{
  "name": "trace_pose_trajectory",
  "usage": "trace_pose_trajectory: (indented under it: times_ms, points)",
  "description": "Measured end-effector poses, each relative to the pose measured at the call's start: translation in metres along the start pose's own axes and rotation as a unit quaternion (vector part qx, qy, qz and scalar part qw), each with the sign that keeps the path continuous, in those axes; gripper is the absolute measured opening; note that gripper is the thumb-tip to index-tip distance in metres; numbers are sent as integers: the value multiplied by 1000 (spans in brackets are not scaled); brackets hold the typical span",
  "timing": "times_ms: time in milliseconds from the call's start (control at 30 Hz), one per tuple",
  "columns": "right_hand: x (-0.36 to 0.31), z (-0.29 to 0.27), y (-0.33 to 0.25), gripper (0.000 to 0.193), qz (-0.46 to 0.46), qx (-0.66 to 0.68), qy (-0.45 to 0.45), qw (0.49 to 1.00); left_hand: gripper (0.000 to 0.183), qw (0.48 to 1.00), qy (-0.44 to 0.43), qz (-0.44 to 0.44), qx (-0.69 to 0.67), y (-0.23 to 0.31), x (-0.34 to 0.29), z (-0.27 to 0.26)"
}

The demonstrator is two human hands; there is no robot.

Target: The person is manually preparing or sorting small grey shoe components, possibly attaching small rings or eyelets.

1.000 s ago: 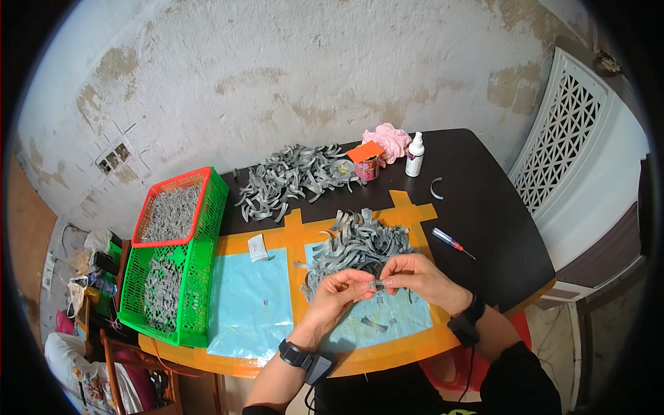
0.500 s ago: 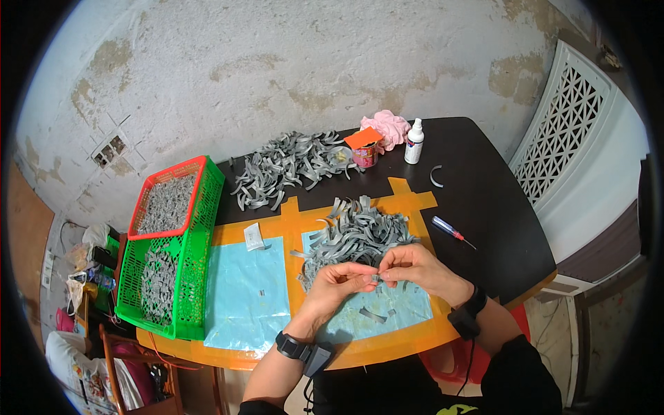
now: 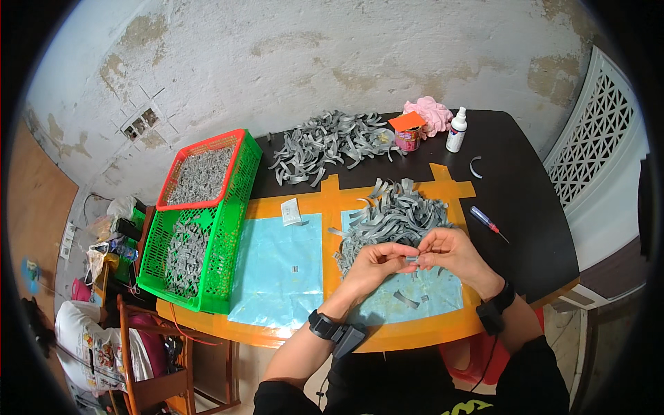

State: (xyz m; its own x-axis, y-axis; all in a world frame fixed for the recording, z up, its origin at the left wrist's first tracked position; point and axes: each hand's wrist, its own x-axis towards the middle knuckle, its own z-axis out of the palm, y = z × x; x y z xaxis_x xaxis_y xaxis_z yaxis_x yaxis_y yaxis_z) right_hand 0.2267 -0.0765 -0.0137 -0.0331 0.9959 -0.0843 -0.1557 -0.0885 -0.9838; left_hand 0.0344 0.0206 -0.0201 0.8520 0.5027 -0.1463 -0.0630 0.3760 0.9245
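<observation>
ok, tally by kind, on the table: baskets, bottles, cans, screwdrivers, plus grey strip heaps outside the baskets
Baskets: 2 (green basket, red basket)
Bottles: 1
Cans: 1
Screwdrivers: 1
Grey strip heaps: 2 (near heap, far heap)
Total: 7

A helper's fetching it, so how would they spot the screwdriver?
On the dark table, find the nearer heap of grey strips. To its right, past the orange tape, lies the screwdriver. Its straight blue-and-red handle and thin shaft set it apart from the lone curved strip farther back.
</observation>
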Motion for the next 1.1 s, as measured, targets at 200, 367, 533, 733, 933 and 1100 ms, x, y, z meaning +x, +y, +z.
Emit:
trace_pose_trajectory:
  times_ms: [200, 367, 533, 733, 933, 1100]
  points:
    - [-1, 3, 1, 14, -28, -12, 29, 999, 15, 1000, 0, 7, -8, -3, 3, 0]
    - [-8, 6, -17, 16, -35, -3, -8, 999, 13, 998, 5, 3, -59, -1, 0, -1]
    - [-10, 6, -24, 21, -51, 65, -95, 992, 12, 995, 0, -2, -96, 0, -4, -6]
    - [-7, -5, -13, 18, -91, -26, -102, 990, 10, 996, -1, -14, -86, -1, -1, -2]
    - [-6, -4, -10, 10, -25, -7, -84, 996, 10, 997, -3, -19, -79, -3, -3, 1]
    - [-5, -2, -8, 12, -18, 5, -73, 997, 10, 997, -14, -11, -75, -4, -3, 2]
